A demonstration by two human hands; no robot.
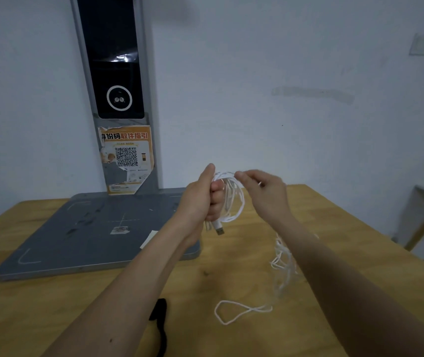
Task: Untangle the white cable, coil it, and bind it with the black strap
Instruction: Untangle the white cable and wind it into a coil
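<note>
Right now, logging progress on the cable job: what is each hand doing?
Left hand: grips the coiled white cable.
Right hand: pinches a strand of the cable.

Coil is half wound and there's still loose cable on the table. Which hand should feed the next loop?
Right. The right hand already pinches the white cable at the coil's top, and the slack trails under that arm. The left hand grips the coil, so it should probably just hold.

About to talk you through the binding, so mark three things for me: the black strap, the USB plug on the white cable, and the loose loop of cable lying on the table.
black strap (159,311), head view, upper end.
USB plug (219,230), head view, metal tip.
loose loop (221,319), head view, left curve.
</note>
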